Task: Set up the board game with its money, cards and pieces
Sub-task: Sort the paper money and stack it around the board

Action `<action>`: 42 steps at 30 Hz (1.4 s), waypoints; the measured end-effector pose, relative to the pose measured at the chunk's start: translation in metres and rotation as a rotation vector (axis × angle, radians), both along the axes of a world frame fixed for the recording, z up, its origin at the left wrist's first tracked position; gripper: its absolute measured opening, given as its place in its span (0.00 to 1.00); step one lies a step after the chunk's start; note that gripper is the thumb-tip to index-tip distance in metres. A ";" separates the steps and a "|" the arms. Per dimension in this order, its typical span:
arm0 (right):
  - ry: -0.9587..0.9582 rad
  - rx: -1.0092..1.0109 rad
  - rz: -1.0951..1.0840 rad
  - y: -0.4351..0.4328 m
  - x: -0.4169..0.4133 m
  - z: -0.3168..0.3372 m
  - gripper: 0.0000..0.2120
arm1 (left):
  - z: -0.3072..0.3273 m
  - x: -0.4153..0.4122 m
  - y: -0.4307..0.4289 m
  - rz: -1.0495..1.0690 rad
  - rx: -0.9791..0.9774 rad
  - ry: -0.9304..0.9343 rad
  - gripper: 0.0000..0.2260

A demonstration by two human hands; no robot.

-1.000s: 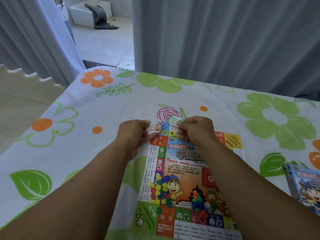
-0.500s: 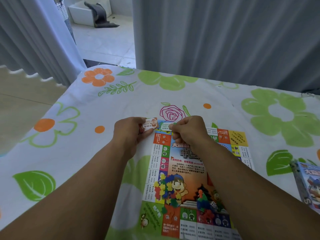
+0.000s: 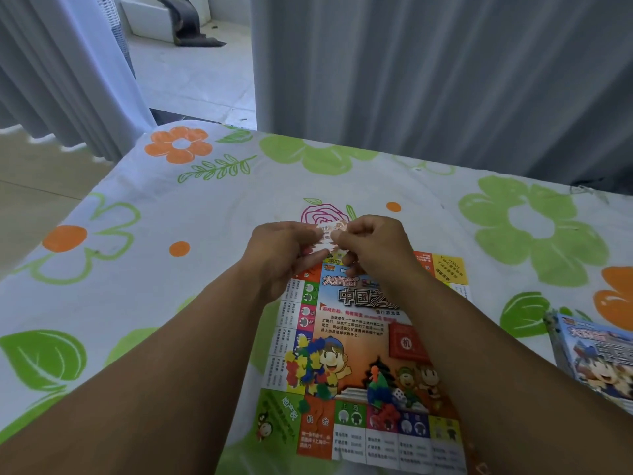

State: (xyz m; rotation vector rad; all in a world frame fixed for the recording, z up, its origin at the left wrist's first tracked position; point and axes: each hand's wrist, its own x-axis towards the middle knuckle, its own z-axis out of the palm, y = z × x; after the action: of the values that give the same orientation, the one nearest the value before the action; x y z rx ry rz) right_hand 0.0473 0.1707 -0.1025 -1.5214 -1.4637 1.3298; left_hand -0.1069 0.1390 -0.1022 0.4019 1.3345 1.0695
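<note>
A: Entry, head view. Left hand (image 3: 281,255)?

B: Fingers curled, thumb and fingertips pinching the near-left side of the printed slips (image 3: 327,234). It holds nothing else that I can see.

A: Right hand (image 3: 373,245)?

B: Same posture. Fingers curled, pinching the right side of the same slips. The two hands almost meet over them, knuckles toward the camera.

A: Money or cards?

B: Cannot tell. They are small, pale, with orange print, and too blurred to read. The count cannot be told either.

A: Position of the slips?

B: Held up between both hands, over the far edge of the board (image 3: 356,323), just in front of the pink rose printed on the tablecloth (image 3: 154,269).

A: Board?

B: Flat on the cloth, unfolded, partly covered by both forearms. The far-right corner square is yellow; the near-left one is green.

A: Items on the board?

B: Three groups:
- A heap of coloured pieces (image 3: 310,366) on the left, over the cartoon figure – yellow, blue, red and green.
- A smaller cluster of pieces (image 3: 378,389) nearer the middle, with a white die (image 3: 398,396) touching its right side.
- A red card stack (image 3: 406,341), right of centre, beside the right forearm.

A: Off the board?

B: The game box (image 3: 603,361) is at the right edge of the view, on the cloth, well apart from the hands. A grey curtain (image 3: 445,80) hangs behind the table.
</note>
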 end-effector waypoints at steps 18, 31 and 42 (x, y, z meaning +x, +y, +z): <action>0.155 -0.147 -0.097 0.003 0.020 0.000 0.09 | 0.005 0.013 0.002 -0.041 0.015 -0.027 0.06; 0.235 -0.180 -0.202 0.004 0.033 0.002 0.06 | 0.003 0.014 0.004 -0.086 0.005 -0.018 0.09; 0.203 -0.160 -0.170 0.001 0.031 -0.001 0.09 | 0.006 0.017 0.003 -0.100 0.004 -0.008 0.10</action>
State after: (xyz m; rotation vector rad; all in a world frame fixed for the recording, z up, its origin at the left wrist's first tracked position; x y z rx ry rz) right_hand 0.0781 0.1720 -0.1031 -1.5229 -1.1006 1.4774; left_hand -0.0894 0.1422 -0.0965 0.4623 1.2915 0.9899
